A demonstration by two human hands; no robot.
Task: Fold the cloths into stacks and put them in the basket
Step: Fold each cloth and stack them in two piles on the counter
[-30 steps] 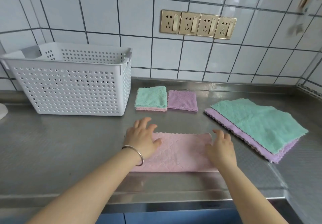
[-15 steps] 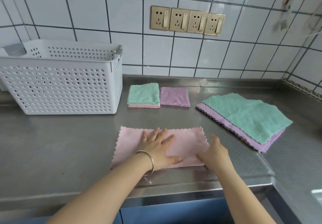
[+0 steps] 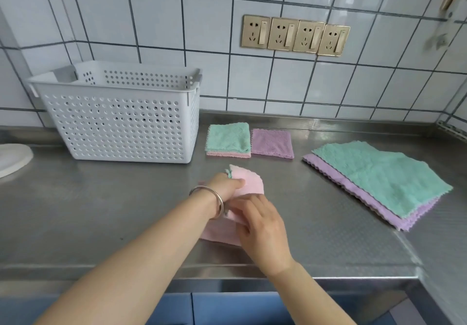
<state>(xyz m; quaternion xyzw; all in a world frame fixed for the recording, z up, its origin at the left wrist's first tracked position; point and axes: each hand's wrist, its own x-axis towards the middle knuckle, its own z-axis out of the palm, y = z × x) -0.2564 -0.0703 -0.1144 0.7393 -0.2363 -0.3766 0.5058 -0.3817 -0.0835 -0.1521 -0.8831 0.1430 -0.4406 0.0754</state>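
A pink cloth (image 3: 249,184) lies folded over on itself in the middle of the steel counter, its right half raised and turned leftward. My left hand (image 3: 227,185), with a metal bangle at the wrist, grips the cloth's upper edge. My right hand (image 3: 260,226) holds the near part of the cloth. A white perforated basket (image 3: 121,122) stands at the back left. Beside it sit a folded stack with a green cloth on top of a pink one (image 3: 228,138) and a folded purple cloth (image 3: 272,143).
A pile of unfolded cloths, green (image 3: 379,175) over purple (image 3: 414,219), lies at the right. A white dish edge (image 3: 12,157) shows at the far left. The counter's front edge (image 3: 227,271) runs just under my forearms. Wall sockets (image 3: 294,35) are above.
The pink cloth lay flat and long under both hands; now its right half is lifted and folded toward the left. My hands have come together over it.
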